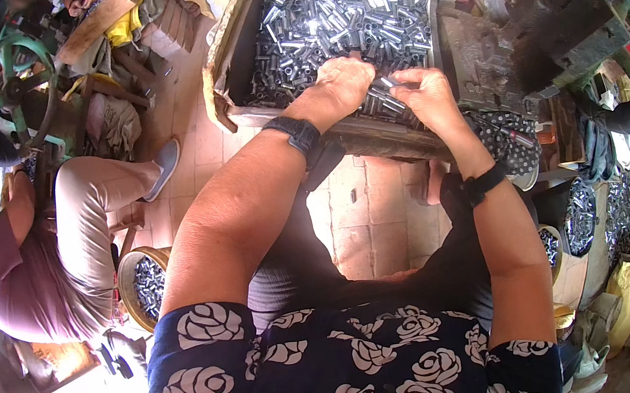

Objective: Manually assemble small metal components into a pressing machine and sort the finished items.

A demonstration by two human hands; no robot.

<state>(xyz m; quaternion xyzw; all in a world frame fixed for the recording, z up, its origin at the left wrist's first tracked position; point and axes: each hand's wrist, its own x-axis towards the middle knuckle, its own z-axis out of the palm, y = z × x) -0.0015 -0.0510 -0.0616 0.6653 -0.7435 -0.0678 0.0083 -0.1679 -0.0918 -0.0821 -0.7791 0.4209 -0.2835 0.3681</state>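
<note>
A wooden crate (390, 135) is heaped with short, shiny metal tubes (339, 14). Over its near part, my left hand (345, 85) is closed with the knuckles up; whatever its fingers hold is hidden. Just to the right, my right hand (428, 96) pinches a small metal tube (388, 83) between thumb and fingertips. The two hands are close together, low above the pile. A dark band circles each wrist.
At left a person (32, 281) sits beside a round tub (130, 288) of metal pieces. A green handwheel (10, 89) stands farther back. Heavy dark metal blocks (554, 14) flank the crate's right. More metal pieces (580, 217) lie at the right.
</note>
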